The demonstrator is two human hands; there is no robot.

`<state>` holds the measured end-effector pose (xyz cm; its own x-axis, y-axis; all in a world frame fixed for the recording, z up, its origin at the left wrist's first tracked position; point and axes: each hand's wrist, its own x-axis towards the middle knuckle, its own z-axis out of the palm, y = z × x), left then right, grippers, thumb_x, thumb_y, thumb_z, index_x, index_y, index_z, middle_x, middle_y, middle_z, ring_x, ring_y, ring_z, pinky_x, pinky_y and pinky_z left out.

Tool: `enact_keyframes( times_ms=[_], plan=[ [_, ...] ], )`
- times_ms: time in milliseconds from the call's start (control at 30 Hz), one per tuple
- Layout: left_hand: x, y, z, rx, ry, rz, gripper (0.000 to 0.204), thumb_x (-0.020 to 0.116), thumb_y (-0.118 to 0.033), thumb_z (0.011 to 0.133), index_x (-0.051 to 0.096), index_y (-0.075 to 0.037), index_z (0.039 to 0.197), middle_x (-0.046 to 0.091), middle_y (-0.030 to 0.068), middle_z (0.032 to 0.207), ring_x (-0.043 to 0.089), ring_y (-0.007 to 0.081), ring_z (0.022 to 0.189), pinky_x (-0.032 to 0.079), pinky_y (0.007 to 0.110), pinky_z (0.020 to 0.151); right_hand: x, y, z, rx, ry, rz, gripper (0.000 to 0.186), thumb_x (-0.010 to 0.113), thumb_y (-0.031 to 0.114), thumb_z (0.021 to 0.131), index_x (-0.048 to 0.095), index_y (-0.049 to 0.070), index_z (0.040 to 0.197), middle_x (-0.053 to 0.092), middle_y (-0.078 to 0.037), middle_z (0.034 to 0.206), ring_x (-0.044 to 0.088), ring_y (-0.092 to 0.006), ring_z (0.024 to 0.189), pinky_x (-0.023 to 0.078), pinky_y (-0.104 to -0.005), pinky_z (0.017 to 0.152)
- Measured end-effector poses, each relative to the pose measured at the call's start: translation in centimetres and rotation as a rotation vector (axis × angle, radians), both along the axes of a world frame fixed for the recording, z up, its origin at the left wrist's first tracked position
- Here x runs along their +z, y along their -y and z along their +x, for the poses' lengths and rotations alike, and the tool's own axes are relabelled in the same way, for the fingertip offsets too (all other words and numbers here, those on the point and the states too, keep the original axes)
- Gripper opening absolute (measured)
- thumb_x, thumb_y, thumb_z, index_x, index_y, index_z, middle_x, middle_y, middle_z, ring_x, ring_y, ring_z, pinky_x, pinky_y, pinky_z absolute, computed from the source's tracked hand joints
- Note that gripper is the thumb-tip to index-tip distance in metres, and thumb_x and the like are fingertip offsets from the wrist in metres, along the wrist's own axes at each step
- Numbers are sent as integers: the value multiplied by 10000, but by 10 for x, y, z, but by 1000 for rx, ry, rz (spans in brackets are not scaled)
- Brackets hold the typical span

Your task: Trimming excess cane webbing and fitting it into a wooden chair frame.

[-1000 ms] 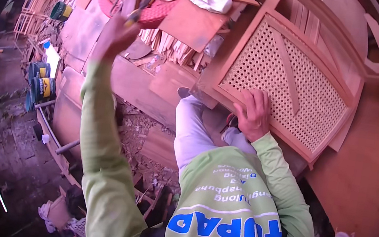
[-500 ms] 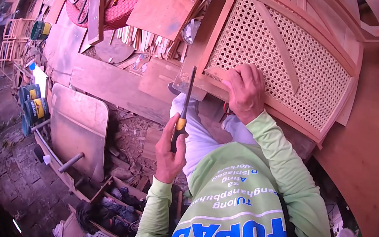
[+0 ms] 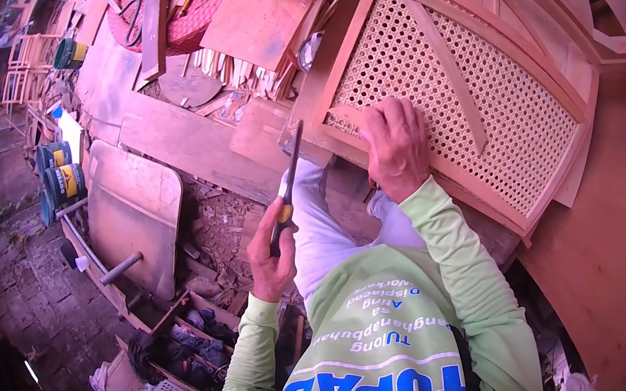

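My left hand [image 3: 269,270] is wrapped round the black and yellow handle of a screwdriver [image 3: 292,172], whose long dark shaft points up and away from me. My right hand [image 3: 397,147] rests at the near left part of a framed panel of woven cane [image 3: 516,137], its fingers curled together; anything pinched in them is hidden. A reddish wooden frame [image 3: 348,47] borders the cane. Across the webbing lies a loose wood strip [image 3: 448,74], set diagonally. The screwdriver's tip stays apart from the panel, left of its near corner.
A wide brown board [image 3: 620,201] lies at the right. Far left are a red woven basket [image 3: 187,35] with tools, a plywood piece [image 3: 253,25] and thin offcuts. Lower down stand green buckets [image 3: 64,183], a rounded board [image 3: 133,209] and an open drawer box [image 3: 199,332].
My left hand and the screwdriver have shifted slightly left and down, the tool turning a little. My right hand stays at the panel with curled fingers. The whole view has shifted slightly.
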<state>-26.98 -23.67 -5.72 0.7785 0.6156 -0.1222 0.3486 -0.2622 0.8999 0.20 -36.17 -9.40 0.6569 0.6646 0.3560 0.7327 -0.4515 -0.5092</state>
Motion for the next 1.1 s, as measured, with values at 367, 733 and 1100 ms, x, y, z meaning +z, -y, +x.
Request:
enact_keyframes(
  times_ms=[367,733,1100],
  plan=[
    [-8,0,-14,-49,-16,43,525,544,-34,1141,517,-65,1664,715,14,1062,492,15,717,421,181,650,90,7,39,1,183,250,257,765,-19,891,707,4,1141,588,-121,1046,616,-327,974,532,-457,869],
    [-31,-12,15,-134,14,-21,511,544,-39,1146,524,-54,1657,710,13,1043,486,9,699,404,177,634,4,33,26,-172,204,219,358,772,3,908,719,-13,1262,632,-154,1165,628,-351,1030,533,-480,909],
    [-41,-11,18,-137,12,139,522,544,-6,1137,524,-43,1657,695,7,1029,500,20,706,415,188,636,-28,-15,-33,-115,44,193,205,799,107,900,714,45,1076,590,-83,1027,593,-292,965,499,-440,880]
  ],
)
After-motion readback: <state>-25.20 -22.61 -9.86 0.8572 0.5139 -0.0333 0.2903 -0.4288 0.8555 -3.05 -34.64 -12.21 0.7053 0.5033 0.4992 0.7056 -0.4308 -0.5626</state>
